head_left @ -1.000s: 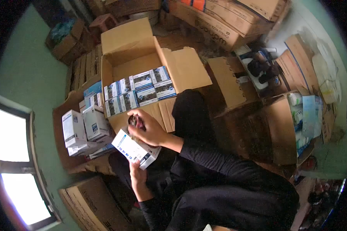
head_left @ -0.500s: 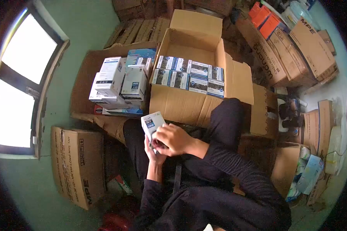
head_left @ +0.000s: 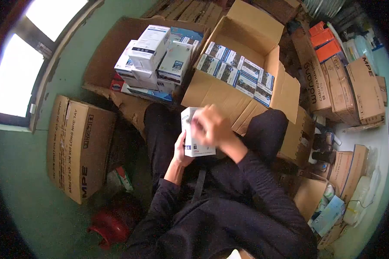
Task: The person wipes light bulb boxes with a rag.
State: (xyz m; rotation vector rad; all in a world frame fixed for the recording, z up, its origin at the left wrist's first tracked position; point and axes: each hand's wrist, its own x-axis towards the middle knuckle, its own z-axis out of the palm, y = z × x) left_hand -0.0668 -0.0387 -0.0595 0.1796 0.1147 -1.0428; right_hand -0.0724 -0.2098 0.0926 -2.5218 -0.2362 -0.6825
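A white light-bulb-style carton (head_left: 203,150) with small dark print stands upright over my lap. My left hand (head_left: 181,151) is closed around its lower left side. My right hand (head_left: 214,127) is in front of the carton's upper face, fingers curled and blurred by motion. Something dark at its fingertips is too smeared to name. Beyond, an open cardboard box (head_left: 220,97) holds rows of small blue-and-white boxes (head_left: 247,84). To its left, several white cartons (head_left: 149,45) are piled in another open cardboard box (head_left: 106,52).
A closed brown MPE carton (head_left: 69,146) stands at the left by the wall, with a red object (head_left: 112,224) on the floor below it. Stacked brown cartons (head_left: 333,90) and orange boxes (head_left: 325,41) line the right side. A light-blue packet (head_left: 328,216) lies at lower right.
The view has shifted and tilted. The white carton has been turned so another face shows, and it stands more upright. My right hand has moved up along it.
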